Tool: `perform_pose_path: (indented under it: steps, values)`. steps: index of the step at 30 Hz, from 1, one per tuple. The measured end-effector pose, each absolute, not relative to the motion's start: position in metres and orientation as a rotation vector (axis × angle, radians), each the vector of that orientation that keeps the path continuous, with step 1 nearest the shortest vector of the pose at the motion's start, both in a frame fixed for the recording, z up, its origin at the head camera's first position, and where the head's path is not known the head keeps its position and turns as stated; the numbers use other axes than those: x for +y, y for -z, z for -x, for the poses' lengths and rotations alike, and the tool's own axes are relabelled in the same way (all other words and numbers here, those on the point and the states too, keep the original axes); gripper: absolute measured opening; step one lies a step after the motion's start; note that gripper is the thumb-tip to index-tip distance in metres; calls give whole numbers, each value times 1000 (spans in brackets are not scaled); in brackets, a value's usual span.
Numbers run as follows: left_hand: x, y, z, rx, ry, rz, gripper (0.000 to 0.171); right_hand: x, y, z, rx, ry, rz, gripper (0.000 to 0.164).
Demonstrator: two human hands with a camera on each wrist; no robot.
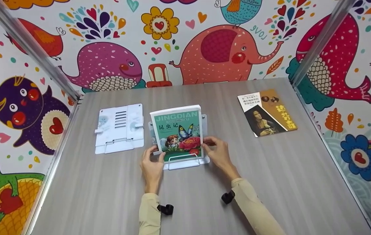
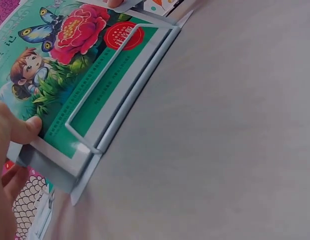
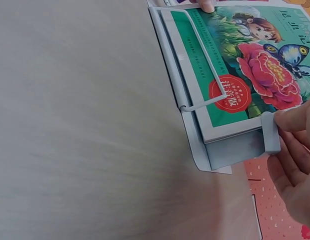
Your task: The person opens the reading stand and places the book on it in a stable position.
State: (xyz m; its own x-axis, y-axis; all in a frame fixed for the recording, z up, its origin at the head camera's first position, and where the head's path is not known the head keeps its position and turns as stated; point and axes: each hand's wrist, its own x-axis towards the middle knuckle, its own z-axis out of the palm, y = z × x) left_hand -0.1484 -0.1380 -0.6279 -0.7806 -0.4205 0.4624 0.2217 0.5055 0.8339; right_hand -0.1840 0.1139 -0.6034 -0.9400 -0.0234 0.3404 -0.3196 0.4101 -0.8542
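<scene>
A green-covered children's book (image 1: pixel 179 133) leans upright on a white book stand (image 1: pixel 204 123), behind the stand's wire page holder (image 2: pixel 107 90). My left hand (image 1: pixel 152 168) grips the lower left edge of book and stand together. Its thumb (image 2: pixel 29 131) lies on the cover, and the other fingers go behind, partly hidden. At the lower right, my right hand (image 1: pixel 218 153) pinches the stand's small white side clip (image 3: pixel 271 134) between thumb and fingers. That clip sits against the book's right edge. The back of the stand is hidden by the book.
A second white book stand (image 1: pixel 120 127), bearing no book, lies to the left on the wood-grain table (image 1: pixel 192 202). Another book (image 1: pixel 267 112) with a painted portrait lies flat at the right. Walls with cartoon animals and metal posts (image 1: pixel 319 42) enclose the table's back and sides.
</scene>
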Motion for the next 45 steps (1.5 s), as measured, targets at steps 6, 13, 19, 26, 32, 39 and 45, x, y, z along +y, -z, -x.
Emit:
perform_pose_path:
  steps: [6,13,19,26,32,39,45]
  values:
    - [-135,628,147,-2111,1246,-205,35,114,607,184,-2356,-1434,-367,6]
    - [-135,632,141,-2110,1389,-278,58,118,611,181,-2297,-1430,-370,14]
    - [-136,641,131,-2123,1415,-365,50,124,617,177,-2312,-1486,-280,19]
    - [-139,644,121,-2216,1411,-431,24,127,620,172,-2373,-1578,-250,23]
    - [-143,633,119,-2343,1422,-545,20,127,624,166,-2450,-1628,-205,25]
    - [-147,632,118,-2356,1455,-597,23,123,628,158,-2474,-1572,-175,16]
    - [-150,633,117,-2346,1508,-565,24,121,628,152,-2464,-1516,-119,14]
